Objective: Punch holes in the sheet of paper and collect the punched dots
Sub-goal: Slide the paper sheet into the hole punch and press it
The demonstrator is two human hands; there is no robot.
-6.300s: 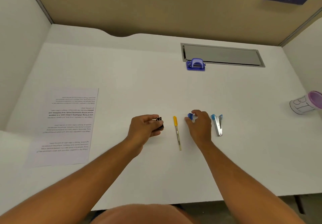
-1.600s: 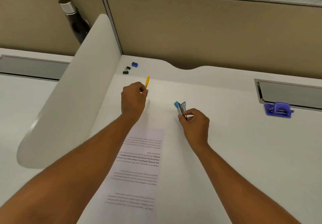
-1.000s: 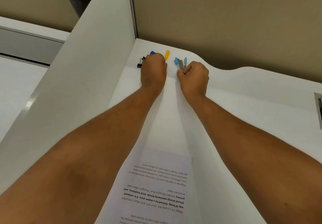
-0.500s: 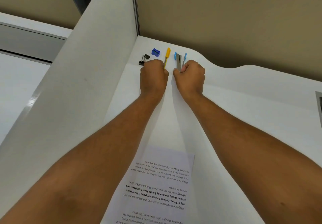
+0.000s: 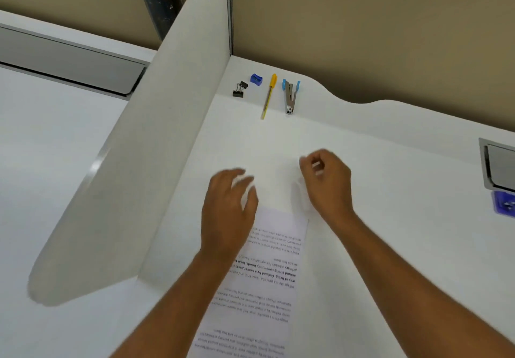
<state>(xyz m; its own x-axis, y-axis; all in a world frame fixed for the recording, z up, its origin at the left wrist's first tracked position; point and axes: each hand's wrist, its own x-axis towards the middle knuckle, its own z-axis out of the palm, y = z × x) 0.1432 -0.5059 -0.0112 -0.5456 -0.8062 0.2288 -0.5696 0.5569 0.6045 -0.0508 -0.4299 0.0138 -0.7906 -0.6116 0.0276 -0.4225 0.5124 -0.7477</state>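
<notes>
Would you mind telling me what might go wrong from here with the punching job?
The hole punch sits far off at the desk's right edge, barely in view, so reaching for it could be awkward. Both the left hand and the right hand are empty above the sheet of paper, and brushing it may shift it.

Matt white laminate desk (image 5: 390, 190), smooth. Thin matt paper sheet (image 5: 267, 274), near centre, printed with black text. Far left: black metal binder clip (image 5: 239, 89); glossy blue plastic sharpener (image 5: 256, 79); yellow plastic pen (image 5: 269, 96); bright metal staple remover (image 5: 290, 96) with light blue plastic grips. Right edge: blue plastic hole punch (image 5: 503, 203), beside a grey satin metal cable tray (image 5: 498, 165). Matt, faintly textured white divider panel (image 5: 139, 162), left.
</notes>
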